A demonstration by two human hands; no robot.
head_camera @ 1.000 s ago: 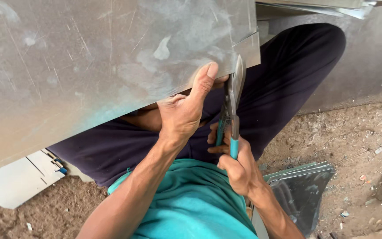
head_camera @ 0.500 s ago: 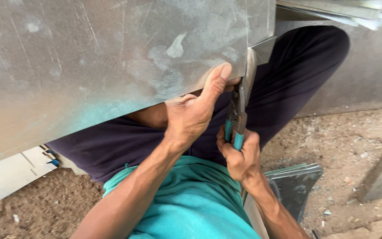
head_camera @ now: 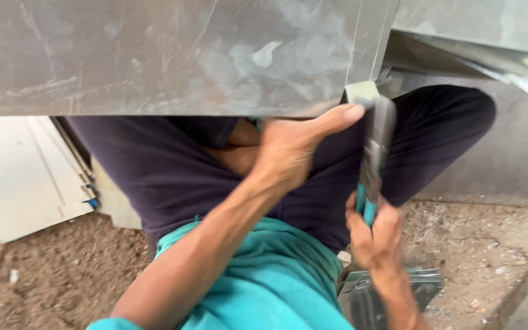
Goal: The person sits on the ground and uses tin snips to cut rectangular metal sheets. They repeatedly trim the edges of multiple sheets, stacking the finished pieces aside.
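Higher now, metal sheet (head_camera: 172, 55) fills the top (dirt floor (head_camera: 62, 275) below), left hand (head_camera: 288, 150) fingers pinching its edge, right hand (head_camera: 374, 235) fingers gripping snips (head_camera: 374, 153).

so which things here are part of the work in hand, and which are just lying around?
In use:
- metal sheet, left hand gripping its lower edge
- teal-handled snips in the right hand, at the sheet's corner

Lying about:
- white boards on the dirt
- folded metal piece
- bent sheet offcuts
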